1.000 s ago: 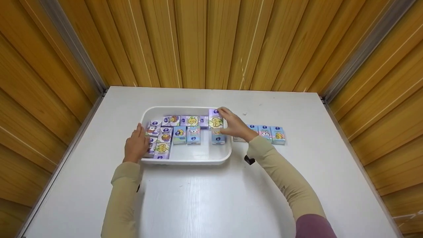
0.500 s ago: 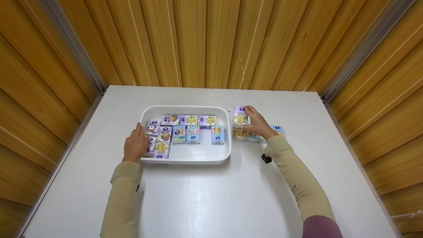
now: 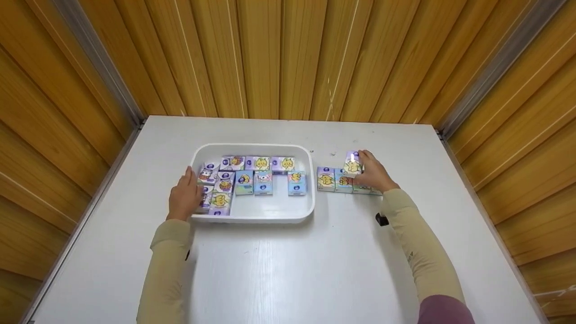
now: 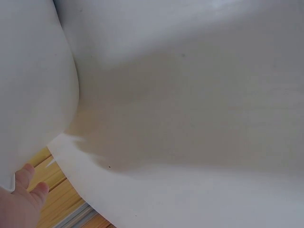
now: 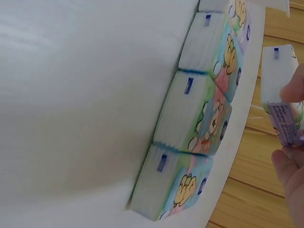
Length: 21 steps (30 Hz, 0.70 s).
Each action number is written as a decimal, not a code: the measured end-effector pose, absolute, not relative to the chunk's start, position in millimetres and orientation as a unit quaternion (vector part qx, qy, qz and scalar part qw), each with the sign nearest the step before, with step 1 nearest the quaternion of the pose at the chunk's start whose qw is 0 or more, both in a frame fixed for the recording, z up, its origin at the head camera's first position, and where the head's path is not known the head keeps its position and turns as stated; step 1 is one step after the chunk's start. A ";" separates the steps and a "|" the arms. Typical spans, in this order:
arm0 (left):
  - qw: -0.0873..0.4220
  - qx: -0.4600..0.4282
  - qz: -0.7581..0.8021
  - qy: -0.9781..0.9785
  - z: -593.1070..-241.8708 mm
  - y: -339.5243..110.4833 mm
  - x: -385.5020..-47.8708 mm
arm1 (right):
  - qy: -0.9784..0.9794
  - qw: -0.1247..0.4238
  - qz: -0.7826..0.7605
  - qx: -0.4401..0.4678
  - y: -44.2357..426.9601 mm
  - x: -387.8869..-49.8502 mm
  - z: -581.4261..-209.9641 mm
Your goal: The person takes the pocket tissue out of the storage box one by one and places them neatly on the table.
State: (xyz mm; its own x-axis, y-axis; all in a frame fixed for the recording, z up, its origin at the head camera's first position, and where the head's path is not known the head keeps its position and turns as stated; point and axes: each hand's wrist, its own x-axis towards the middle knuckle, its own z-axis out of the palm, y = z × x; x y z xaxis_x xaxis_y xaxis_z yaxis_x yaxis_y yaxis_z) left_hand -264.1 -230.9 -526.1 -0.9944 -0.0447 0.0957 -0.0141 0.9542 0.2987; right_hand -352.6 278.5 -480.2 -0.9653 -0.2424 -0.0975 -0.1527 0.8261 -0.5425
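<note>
My right hand (image 3: 377, 174) holds a purple-and-white tissue pack (image 3: 352, 163) between thumb and fingers, raised over a row of packs on the table. In the right wrist view the held tissue pack (image 5: 278, 76) hangs apart from the row, at the right edge. That row includes a purple pack (image 3: 326, 179) and a blue one (image 3: 343, 181); my hand partly covers the others. At the left wall of the white tray (image 3: 252, 220), my left hand (image 3: 183, 198) grips the rim, thumb inside and fingers outside. In the left wrist view only some of its fingers (image 4: 37, 194) show.
Inside the tray, purple packs line the left side and back, among them one pack (image 3: 283, 164) at the back right. Blue packs stand in front, one of them (image 3: 296, 183) apart near the right wall. Wood-patterned panels (image 3: 279, 58) enclose the white table (image 3: 261, 270).
My right hand has carried the purple tissue pack rightward out of the tray area to above the row on the table. The left hand and tray have stayed put.
</note>
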 end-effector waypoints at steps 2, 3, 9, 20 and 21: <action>0.053 0.012 -0.149 -0.987 -525.8 -230.8 -264.2 | 0.955 0.086 -0.270 -0.090 287.1 -352.4 -481.2; 0.054 0.010 -0.147 -0.988 -526.0 -230.9 -264.3 | 0.956 0.087 -0.267 -0.086 291.5 -352.3 -481.8; 0.044 0.013 -0.150 -0.988 -526.3 -231.3 -265.2 | 0.959 0.095 -0.260 -0.056 316.3 -351.1 -485.3; 0.035 0.018 -0.151 -0.988 -525.6 -231.5 -265.3 | 0.965 0.101 -0.240 -0.014 355.5 -344.1 -489.8; 0.034 0.019 -0.151 -0.988 -525.4 -231.5 -264.9 | 0.965 0.101 -0.240 -0.010 359.2 -343.0 -490.5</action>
State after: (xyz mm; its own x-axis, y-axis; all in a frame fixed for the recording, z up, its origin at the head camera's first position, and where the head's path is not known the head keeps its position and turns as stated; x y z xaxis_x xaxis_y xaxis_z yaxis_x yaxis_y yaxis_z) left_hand -264.9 -231.5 -525.4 -0.9970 -0.0470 0.0617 -0.0264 0.9539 0.2990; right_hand -343.0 359.2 -490.5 -0.9792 -0.0690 -0.1906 0.0285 0.8842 -0.4663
